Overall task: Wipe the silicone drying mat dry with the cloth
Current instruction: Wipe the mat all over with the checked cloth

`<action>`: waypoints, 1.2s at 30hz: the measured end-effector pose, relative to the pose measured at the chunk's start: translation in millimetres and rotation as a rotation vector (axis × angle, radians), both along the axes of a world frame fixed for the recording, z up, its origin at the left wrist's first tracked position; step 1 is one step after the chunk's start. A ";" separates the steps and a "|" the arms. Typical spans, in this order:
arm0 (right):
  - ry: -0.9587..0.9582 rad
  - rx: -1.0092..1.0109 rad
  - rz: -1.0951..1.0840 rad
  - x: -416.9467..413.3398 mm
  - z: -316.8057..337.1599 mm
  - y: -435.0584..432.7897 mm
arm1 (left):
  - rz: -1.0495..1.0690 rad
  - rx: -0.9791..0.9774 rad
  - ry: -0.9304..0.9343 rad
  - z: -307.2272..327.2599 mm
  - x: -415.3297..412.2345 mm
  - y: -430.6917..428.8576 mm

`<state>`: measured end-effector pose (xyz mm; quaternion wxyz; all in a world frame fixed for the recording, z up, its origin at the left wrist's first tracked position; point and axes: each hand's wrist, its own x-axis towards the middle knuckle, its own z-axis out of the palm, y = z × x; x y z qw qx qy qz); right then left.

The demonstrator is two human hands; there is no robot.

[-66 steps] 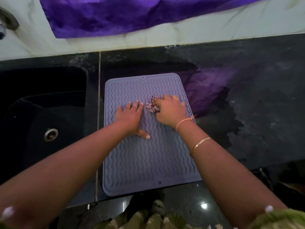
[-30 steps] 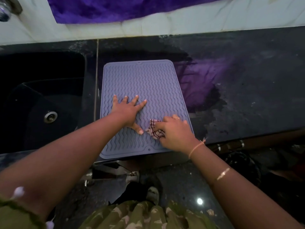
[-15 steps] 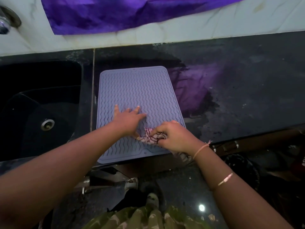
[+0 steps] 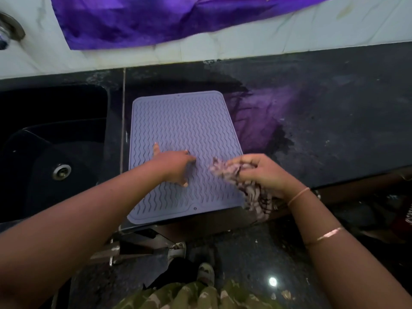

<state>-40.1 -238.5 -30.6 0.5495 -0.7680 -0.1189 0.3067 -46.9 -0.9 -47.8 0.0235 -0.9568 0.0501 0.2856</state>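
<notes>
The silicone drying mat (image 4: 182, 121) lies flat on the black counter (image 4: 334, 130). The left hand (image 4: 174, 166) rests on the mat's middle, fingers extended. The right hand (image 4: 260, 172) grips the bunched cloth (image 4: 252, 190) at the mat's near right edge. The sink (image 4: 55, 152) is left of the mat, and purple fabric (image 4: 156, 18) lies beyond it.

A black sink (image 4: 66, 121) sits on the left, with a round silver drain (image 4: 61, 171) in its bottom. A shiny tap (image 4: 9, 30) is at the far left. A purple sheet (image 4: 156, 16) hangs on the far white wall (image 4: 289, 36), above the black counter (image 4: 334, 112).
</notes>
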 end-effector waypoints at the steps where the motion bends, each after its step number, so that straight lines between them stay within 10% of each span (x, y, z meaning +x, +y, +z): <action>1: 0.074 0.127 -0.124 7.8 -0.7 0.6 | 0.014 -0.035 -0.032 2.4 6.5 1.2; 9: 0.620 0.729 -0.440 69.8 -9.9 32.5 | 0.122 -0.142 -0.212 -0.1 67.4 22.7; 15: 0.190 0.286 -0.701 126.7 -2.1 77.5 | 0.040 0.049 -0.144 -4.5 109.7 26.6; 24: -0.632 -0.302 -0.450 218.7 1.6 147.7 | -0.077 0.215 -0.041 -16.4 135.8 21.2; 29: -0.722 -0.870 0.109 219.7 -41.3 170.0 | -0.074 0.222 -0.014 -22.1 142.7 21.3; 36: -0.832 -0.938 0.092 179.6 -40.6 154.7 | -0.062 0.204 -0.030 -19.3 142.4 22.4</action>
